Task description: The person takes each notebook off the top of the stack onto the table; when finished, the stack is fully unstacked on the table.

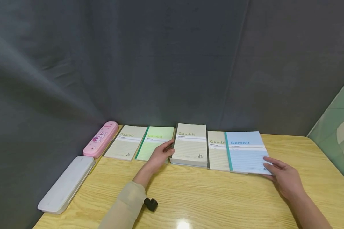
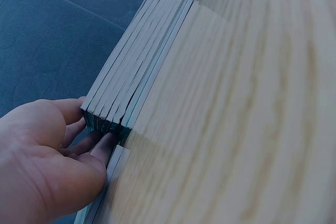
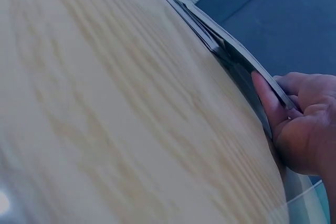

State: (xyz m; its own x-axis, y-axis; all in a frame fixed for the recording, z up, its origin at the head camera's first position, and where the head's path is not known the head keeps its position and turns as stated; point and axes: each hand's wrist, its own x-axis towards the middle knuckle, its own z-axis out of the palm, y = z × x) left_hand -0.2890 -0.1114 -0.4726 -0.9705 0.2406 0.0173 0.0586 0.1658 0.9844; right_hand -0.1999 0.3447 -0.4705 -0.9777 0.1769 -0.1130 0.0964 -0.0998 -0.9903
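Note:
My right hand [image 1: 288, 178] pinches the lower right corner of a blue notebook [image 1: 246, 152], thumb below and fingers above. In the right wrist view that corner is raised off the table, and the notebook's left side overlaps a cream notebook [image 1: 217, 156]. The left hand [image 1: 159, 155] touches the spine side of a thick stack of notebooks [image 1: 190, 143], topped by a cream one. Its fingertips and thumb rest against the stack's side in the left wrist view. Beneath that wrist lies a green notebook [image 1: 154, 140], partly covered by the hand.
Another cream notebook [image 1: 126, 143] lies at the left of the row. Beyond it are a pink pencil case [image 1: 101, 140] and a white case [image 1: 67, 184] along the left edge. A dark curtain [image 1: 172, 63] hangs behind the wooden table [image 1: 206, 197].

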